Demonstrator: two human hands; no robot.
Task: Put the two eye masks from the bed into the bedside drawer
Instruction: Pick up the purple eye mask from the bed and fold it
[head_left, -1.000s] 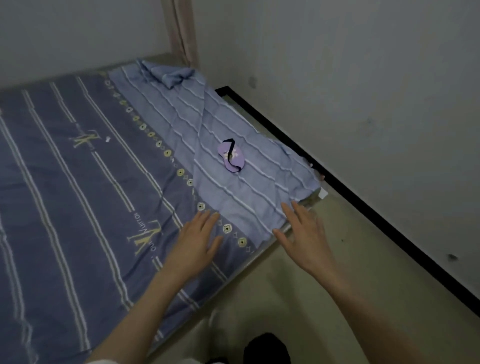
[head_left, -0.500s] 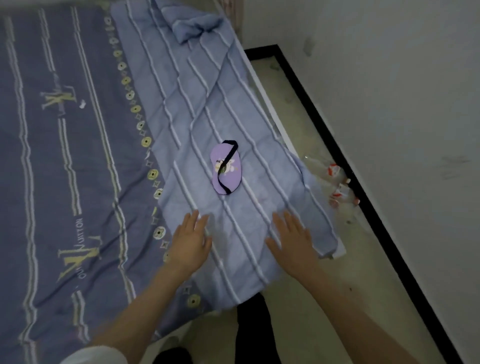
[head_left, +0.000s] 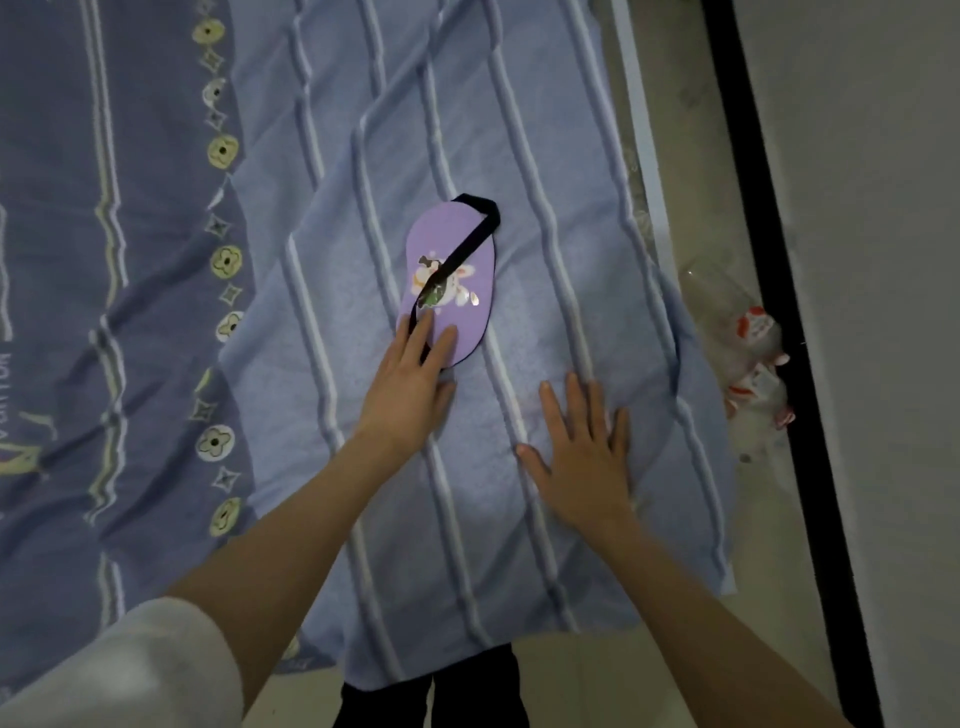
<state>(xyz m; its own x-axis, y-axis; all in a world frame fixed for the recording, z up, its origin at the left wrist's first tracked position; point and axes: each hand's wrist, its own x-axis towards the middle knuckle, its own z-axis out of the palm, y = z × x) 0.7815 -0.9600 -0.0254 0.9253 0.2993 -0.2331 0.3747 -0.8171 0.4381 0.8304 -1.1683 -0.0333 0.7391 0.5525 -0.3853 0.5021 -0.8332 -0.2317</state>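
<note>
On the bed, a purple eye mask (head_left: 457, 275) lies flat on the light blue striped blanket (head_left: 519, 156), its long axis running away from the viewer. A black strap (head_left: 470, 244) crosses its face diagonally, over a printed cartoon figure whose details are too blurred to identify. The left hand (head_left: 408, 387) is open, palm down, with its fingertips (head_left: 447, 338) resting on the near end of the mask; nothing is gripped. The right hand (head_left: 584, 452) is open and spread flat on the blanket, near the mask but apart from it. Only one mask is in view. To the left, a darker blue sheet (head_left: 78, 208) carries pale stripes, a column of flower and star emblems, and partial lettering at the left edge, readable only as a fragment ending in "TON". On the floor (head_left: 685, 93) between the bed and the black baseboard (head_left: 769, 260) lie clear plastic bottles (head_left: 748, 353) with red and white labels; their text is illegible.
</note>
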